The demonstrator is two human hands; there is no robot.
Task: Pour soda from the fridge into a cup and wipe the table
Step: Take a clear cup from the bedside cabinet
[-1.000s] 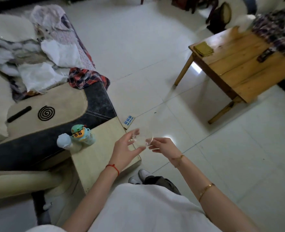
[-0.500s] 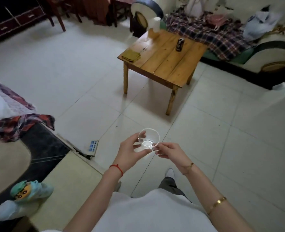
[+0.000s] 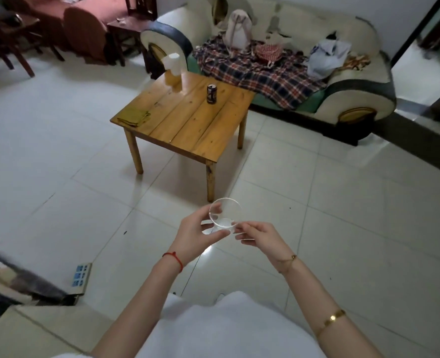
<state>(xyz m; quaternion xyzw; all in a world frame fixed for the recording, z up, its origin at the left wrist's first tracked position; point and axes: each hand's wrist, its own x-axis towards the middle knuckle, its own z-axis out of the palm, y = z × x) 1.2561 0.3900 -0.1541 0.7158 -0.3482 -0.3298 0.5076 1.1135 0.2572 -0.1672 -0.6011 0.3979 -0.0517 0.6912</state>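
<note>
I hold a clear plastic cup upright in front of my body, over the tiled floor. My left hand wraps its side and base; my right hand pinches its right side near the bottom. The cup looks empty. Ahead stands a low wooden table. On it a dark soda can stands upright near the far side, and a folded olive cloth lies at the left corner.
A stack of white cups sits at the table's far corner. Behind the table is a sofa covered with a plaid blanket and bags. Wooden chairs stand far left. A blue-buttoned scale lies on the floor near left.
My view has swung right and up from the side stand and toy toward the wooden table and sofa, which are closer. Both hands keep holding the cup in front of me.
</note>
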